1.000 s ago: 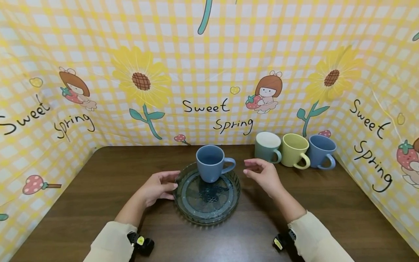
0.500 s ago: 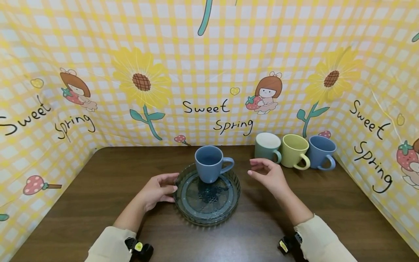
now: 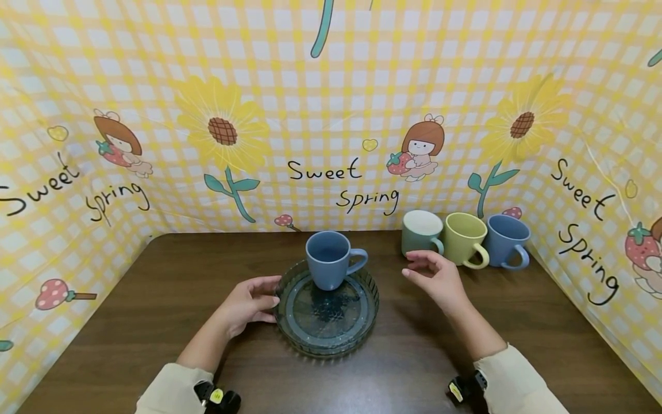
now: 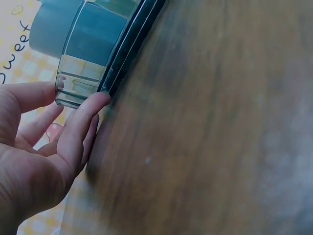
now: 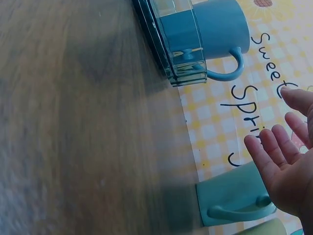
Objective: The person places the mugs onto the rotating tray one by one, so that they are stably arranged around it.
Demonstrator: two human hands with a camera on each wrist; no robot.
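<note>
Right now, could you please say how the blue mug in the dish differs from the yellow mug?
The blue mug stands inside the glass dish; the yellow mug stands on the table beside the green mug. The blue mug's handle points right; the yellow mug's turns more toward the camera. Both stand upright.

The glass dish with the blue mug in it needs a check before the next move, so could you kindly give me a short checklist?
1. Blue mug upright in the glass dish: ok, it stands on its base.
2. Blue mug centred: not ok, it stands toward the dish's far side.
3. Left hand on the dish: ok, it holds the left edge.
4. Right hand free: ok, it holds nothing.
5. Right hand clear of the green mug: cannot tell, they overlap in both views that show them.
</note>
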